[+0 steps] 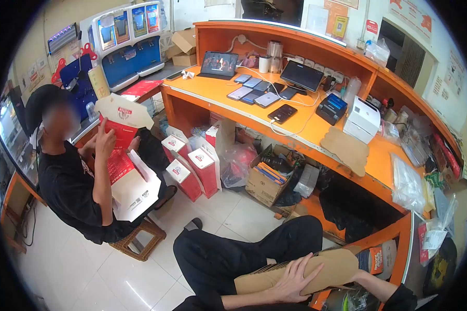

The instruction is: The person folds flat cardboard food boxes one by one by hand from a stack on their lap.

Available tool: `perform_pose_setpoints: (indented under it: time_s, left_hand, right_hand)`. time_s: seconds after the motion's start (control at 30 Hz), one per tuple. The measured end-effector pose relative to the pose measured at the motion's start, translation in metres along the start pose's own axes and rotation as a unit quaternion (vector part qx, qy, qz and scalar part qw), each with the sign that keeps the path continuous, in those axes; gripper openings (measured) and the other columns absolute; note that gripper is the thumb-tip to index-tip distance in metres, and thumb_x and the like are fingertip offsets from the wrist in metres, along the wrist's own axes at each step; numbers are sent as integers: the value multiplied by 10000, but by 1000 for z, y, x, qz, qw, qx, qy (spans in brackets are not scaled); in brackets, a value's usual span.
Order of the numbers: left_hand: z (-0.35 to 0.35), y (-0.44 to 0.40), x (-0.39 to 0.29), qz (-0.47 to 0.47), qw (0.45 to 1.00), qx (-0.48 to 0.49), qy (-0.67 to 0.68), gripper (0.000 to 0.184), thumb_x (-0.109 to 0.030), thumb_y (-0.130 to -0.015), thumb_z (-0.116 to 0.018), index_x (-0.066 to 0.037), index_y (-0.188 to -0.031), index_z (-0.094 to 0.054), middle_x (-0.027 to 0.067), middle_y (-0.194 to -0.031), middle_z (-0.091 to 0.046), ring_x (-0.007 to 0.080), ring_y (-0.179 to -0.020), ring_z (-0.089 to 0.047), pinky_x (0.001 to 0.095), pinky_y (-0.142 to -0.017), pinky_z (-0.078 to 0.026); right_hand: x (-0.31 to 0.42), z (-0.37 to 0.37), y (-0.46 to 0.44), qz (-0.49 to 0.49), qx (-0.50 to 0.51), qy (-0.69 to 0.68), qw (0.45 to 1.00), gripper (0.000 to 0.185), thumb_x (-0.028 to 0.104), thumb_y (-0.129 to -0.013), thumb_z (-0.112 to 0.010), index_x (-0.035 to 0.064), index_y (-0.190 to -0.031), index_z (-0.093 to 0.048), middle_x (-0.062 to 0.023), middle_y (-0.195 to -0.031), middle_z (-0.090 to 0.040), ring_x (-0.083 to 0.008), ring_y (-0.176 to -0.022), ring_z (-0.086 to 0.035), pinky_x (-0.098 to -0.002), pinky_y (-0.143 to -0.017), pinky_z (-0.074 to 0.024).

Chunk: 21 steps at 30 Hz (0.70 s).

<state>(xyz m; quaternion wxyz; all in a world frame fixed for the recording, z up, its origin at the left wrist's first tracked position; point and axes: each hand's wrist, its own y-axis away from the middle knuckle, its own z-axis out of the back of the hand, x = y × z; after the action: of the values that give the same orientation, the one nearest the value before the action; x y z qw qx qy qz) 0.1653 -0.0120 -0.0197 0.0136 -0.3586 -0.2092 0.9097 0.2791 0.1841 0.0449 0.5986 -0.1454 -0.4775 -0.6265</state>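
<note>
A long piece of brown cardboard (337, 262) lies across my lap, with corrugated edges showing along its upper left side. My left hand (296, 280) rests on top of it, fingers stretched out over the surface. At the right end of the cardboard, my right hand (357, 278) reaches in behind it; its fingers are hidden there. An orange and dark printed pack (377, 260) stands just beyond that end, inside the orange counter frame.
A seated person (72, 171) at left handles a red and white folded carton (132, 181). Red and white boxes (201, 165) stand on the floor near a cardboard box (267, 181) of goods. The orange counter (316, 136) carries several phones (266, 99) and a white printer (362, 120).
</note>
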Motion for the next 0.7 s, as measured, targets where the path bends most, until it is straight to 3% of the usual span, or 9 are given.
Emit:
perform_pose_setpoints:
  time_s: [0.23,0.33,0.43,0.57,0.7]
  left_hand:
    - [-1,2,-2,-28,998,-26,44,1122,-371,-572,-792,-137,-1466,-157,309,-1434,-125,441,-1263,-262,499,-1019,-248]
    - [0,2,-2,-33,999,-24,25,971,-382,-657,-724,-129,-1452,-227,301,-1421,-190,410,-1257,-299,475,-1011,-275]
    - [-26,1,1,-63,965,-102,-231,721,-339,-778,-581,-129,-1419,-325,282,-1383,-303,350,-1219,-378,418,-986,-325]
    - [-13,3,-5,-27,986,-114,-114,563,-271,-842,-448,-144,-1387,-389,256,-1345,-384,294,-1175,-438,359,-953,-361]
    - [-16,4,-3,-45,980,-112,-158,551,-274,-847,-442,-160,-1384,-392,246,-1335,-402,283,-1159,-452,347,-935,-368]
  right_hand:
    - [-3,3,14,-36,31,-25,999,587,250,-832,-658,72,-1339,-422,-97,-1353,-446,-217,-1227,-417,-334,-1023,-329]
    - [-1,6,14,-42,37,-33,998,583,249,-834,-656,71,-1338,-424,-97,-1349,-451,-214,-1222,-422,-331,-1019,-332]
    - [-2,3,0,-49,45,-46,997,580,248,-836,-654,69,-1338,-425,-96,-1344,-456,-210,-1217,-426,-329,-1016,-335]
    - [-7,-1,-20,-52,61,-69,994,575,247,-838,-651,68,-1337,-426,-95,-1338,-463,-206,-1210,-433,-325,-1012,-340]
    - [-20,-12,-35,-60,67,-116,989,571,245,-841,-649,67,-1336,-428,-94,-1332,-470,-202,-1203,-439,-322,-1008,-344]
